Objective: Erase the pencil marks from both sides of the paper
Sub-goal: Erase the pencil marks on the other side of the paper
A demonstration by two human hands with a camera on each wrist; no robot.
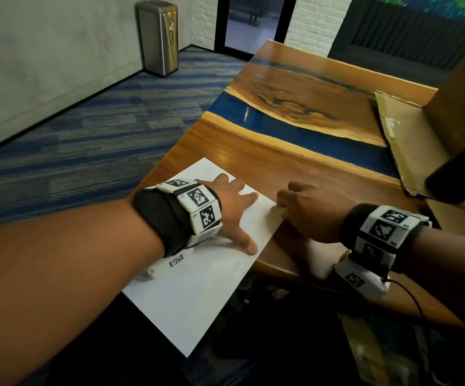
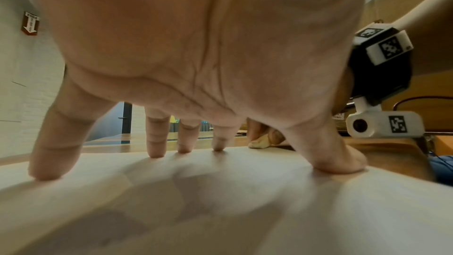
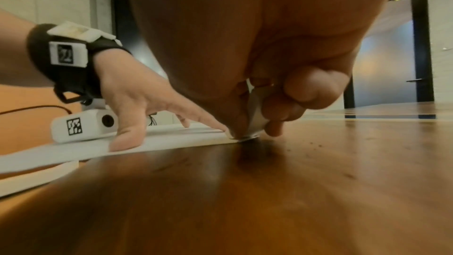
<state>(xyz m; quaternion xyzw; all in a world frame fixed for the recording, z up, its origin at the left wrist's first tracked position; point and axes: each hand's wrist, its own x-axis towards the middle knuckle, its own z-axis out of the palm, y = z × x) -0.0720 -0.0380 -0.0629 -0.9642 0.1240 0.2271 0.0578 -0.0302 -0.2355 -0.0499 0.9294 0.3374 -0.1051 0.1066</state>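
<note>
A white sheet of paper (image 1: 206,280) lies on the wooden table's near left corner, its near part hanging over the table's edge. My left hand (image 1: 236,207) is spread flat on the paper, fingertips (image 2: 157,152) and thumb pressing it down. My right hand (image 1: 306,210) pinches a pale eraser (image 1: 275,213) and holds it down at the paper's right edge. In the left wrist view the eraser (image 2: 258,143) shows beyond my fingers. In the right wrist view the eraser (image 3: 255,115) sits between my curled fingers, its tip on the paper (image 3: 171,141). No pencil marks are readable.
The table (image 1: 295,112) is wood with a blue resin strip. A cardboard box (image 1: 409,146) with an open flap stands at the right. A steel bin (image 1: 160,37) stands on the carpet by the far wall. A cable (image 1: 412,296) trails from my right wrist.
</note>
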